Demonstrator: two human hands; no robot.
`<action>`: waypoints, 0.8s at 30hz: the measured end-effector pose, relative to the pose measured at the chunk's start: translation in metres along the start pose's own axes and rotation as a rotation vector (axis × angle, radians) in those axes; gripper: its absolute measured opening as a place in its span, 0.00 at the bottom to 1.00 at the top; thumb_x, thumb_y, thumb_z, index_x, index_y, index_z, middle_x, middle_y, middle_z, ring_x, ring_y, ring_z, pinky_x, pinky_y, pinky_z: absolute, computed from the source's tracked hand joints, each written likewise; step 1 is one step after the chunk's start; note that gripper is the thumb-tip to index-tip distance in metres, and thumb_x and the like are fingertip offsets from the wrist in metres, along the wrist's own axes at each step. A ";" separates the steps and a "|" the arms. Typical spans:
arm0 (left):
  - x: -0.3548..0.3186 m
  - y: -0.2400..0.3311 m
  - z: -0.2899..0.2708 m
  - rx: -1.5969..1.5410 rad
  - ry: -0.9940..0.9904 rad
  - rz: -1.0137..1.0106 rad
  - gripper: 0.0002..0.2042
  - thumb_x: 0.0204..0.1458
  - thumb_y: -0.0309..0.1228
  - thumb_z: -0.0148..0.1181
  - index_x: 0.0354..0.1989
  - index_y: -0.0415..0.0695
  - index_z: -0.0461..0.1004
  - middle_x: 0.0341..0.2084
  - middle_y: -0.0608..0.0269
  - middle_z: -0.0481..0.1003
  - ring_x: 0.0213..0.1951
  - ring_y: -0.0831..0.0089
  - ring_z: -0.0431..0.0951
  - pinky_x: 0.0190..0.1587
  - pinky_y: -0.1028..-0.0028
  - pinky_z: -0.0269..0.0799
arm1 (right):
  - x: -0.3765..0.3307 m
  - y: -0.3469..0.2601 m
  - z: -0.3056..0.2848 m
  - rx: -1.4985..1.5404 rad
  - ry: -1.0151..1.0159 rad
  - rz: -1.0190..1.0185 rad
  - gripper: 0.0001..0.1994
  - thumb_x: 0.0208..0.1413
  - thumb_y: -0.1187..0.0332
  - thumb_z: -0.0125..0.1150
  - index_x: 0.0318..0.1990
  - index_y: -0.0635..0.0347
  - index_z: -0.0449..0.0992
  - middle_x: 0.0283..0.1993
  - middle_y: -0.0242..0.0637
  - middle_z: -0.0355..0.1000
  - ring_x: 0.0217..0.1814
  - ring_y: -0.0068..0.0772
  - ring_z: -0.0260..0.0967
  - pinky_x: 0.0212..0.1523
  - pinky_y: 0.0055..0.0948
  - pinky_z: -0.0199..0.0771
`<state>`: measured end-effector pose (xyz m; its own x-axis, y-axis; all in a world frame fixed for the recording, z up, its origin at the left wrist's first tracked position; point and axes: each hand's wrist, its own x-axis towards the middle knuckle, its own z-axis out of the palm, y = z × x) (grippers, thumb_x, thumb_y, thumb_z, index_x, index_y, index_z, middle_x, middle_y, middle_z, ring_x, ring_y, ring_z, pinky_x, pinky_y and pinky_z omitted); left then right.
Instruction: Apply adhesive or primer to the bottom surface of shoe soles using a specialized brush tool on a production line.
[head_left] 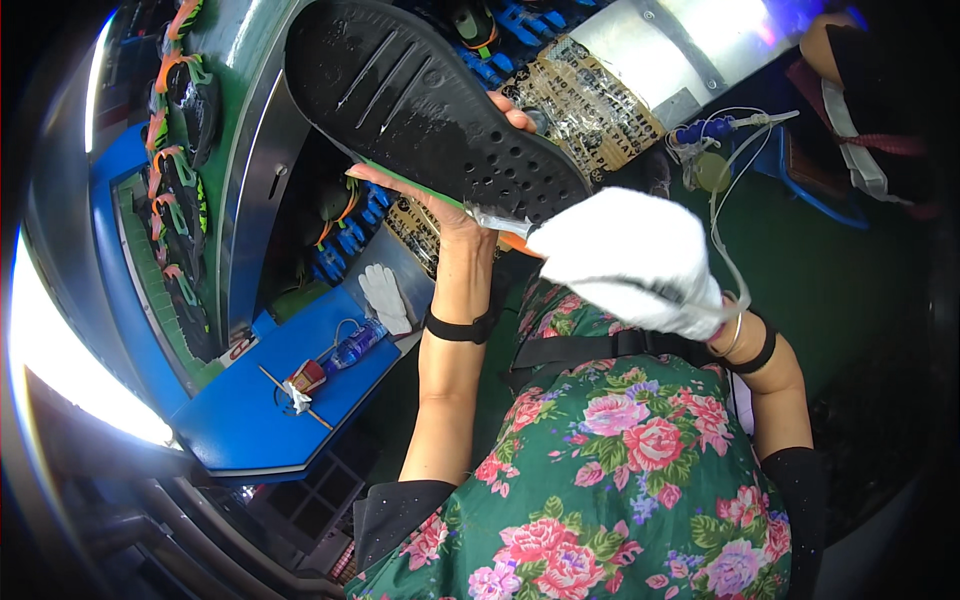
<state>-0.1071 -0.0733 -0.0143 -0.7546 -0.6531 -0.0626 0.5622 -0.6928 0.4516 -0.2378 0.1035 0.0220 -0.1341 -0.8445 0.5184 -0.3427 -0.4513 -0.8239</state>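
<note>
A shoe (pixel 440 115) with a black sole is held upside down before me, its sole turned up. The sole has long slots at the wide end and round holes at the narrower end; some green shows along its edge and orange near the narrow end. My left hand (pixel 455 212) grips it from beneath, fingertips showing at the far edge. A white glove or cloth (pixel 630 255) covers my right hand (pixel 715 318), which is at the narrow end of the shoe. It is slightly blurred and its fingers are hidden, so I cannot see whether it grips.
A blue table (pixel 255 420) at left carries a white glove (pixel 385 298), a plastic bottle (pixel 355 345) and a stick-like tool (pixel 300 400). More shoes (pixel 185 200) line the far left. A taped cardboard piece (pixel 590 100) lies beyond the shoe. A thin cord (pixel 722 210) hangs at right.
</note>
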 end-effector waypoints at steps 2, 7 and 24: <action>0.001 -0.002 0.005 -0.080 0.072 0.018 0.68 0.28 0.94 0.34 0.55 0.34 0.73 0.39 0.44 0.79 0.40 0.51 0.82 0.45 0.54 0.82 | 0.001 0.004 -0.002 0.249 0.109 0.180 0.08 0.49 0.78 0.71 0.38 0.60 0.87 0.44 0.43 0.85 0.45 0.44 0.84 0.45 0.35 0.83; 0.004 -0.001 0.002 -0.082 0.029 0.037 0.69 0.26 0.94 0.36 0.54 0.34 0.73 0.41 0.43 0.79 0.39 0.51 0.81 0.45 0.52 0.79 | 0.000 0.002 -0.003 0.092 0.111 0.108 0.08 0.48 0.79 0.71 0.37 0.60 0.87 0.43 0.44 0.85 0.44 0.43 0.84 0.45 0.36 0.83; 0.014 0.004 -0.020 -0.102 -0.279 -0.044 0.72 0.20 0.94 0.43 0.62 0.35 0.70 0.47 0.36 0.76 0.44 0.46 0.79 0.51 0.50 0.75 | -0.007 0.007 -0.015 0.145 0.048 0.198 0.06 0.46 0.77 0.74 0.34 0.60 0.87 0.39 0.43 0.85 0.41 0.41 0.84 0.42 0.34 0.82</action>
<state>-0.1086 -0.0911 -0.0317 -0.8350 -0.5222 0.1733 0.5472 -0.7552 0.3608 -0.2530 0.1101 0.0159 -0.2308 -0.9074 0.3512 -0.1692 -0.3180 -0.9329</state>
